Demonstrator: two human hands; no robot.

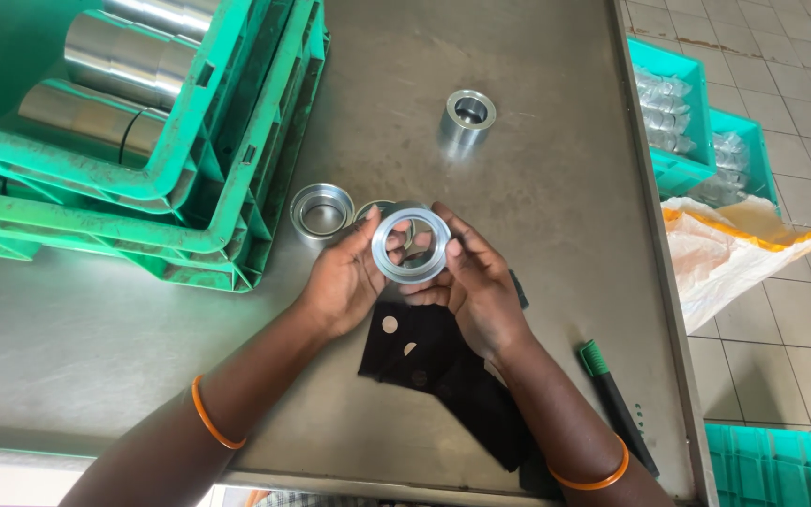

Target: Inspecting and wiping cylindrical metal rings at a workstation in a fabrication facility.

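Note:
A flat silver metal ring (411,244) is held up over the steel table (556,216), face toward me. My left hand (342,282) grips its left edge with thumb and fingers. My right hand (473,286) holds its right and lower edge. Just behind the ring, a short metal ring-shaped part (322,210) lies on the table, with another thin ring partly hidden by my fingers. Farther back stands a thicker metal bushing (468,118). A black cloth (443,376) with holes lies under my wrists.
Stacked green plastic crates (227,178) holding large metal cylinders (124,58) fill the back left. A green-capped black marker (617,404) lies at the table's right edge. On the tiled floor to the right are teal bins (682,169) of wrapped parts and a white sack (734,249).

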